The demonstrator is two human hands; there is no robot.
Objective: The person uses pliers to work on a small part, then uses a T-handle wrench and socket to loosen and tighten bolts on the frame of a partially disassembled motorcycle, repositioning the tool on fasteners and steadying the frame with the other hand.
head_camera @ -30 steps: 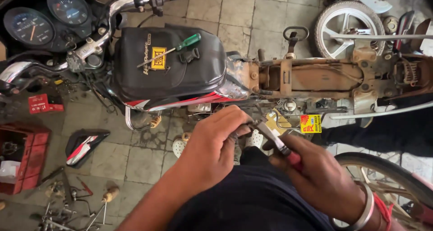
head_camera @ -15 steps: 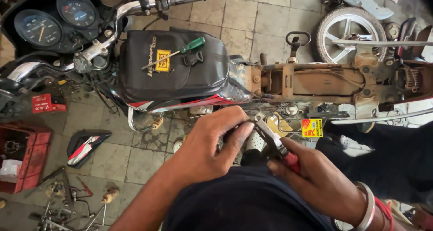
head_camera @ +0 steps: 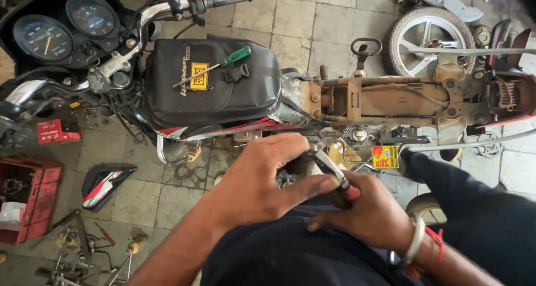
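Step in hand, as I read it: working w/ pliers (head_camera: pixel 334 174) on a small part at the side of the motorcycle frame (head_camera: pixel 385 99), just below the stripped seat rail. The right hand (head_camera: pixel 371 216) is wrapped around the red-sleeved handles, fingers closed on them. The left hand (head_camera: pixel 262 180) sits just beside, fingers curled and closed, thumb lying along the tool; what its fingertips pinch is hidden behind the hand, can't tell.

Pliers are near frame centre, between the 2 hands, low against the bike's flank. Long axis runs diagonal: handles down-right in the right palm, nose up-left toward the frame and the edge of the black tank cover (head_camera: pixel 215 82). The nose tip is hidden by the left hand's fingers.

Next move, in my judgement, calls for a steady squeeze and a small twist or pull along that diagonal, w/ the left hand bracing the part so the nose doesn't slip.

Nearby: 1 green-handled screwdriver (head_camera: pixel 215 65) lying on the tank cover, a loose wheel (head_camera: pixel 424 37) on the tiled floor beyond the frame.
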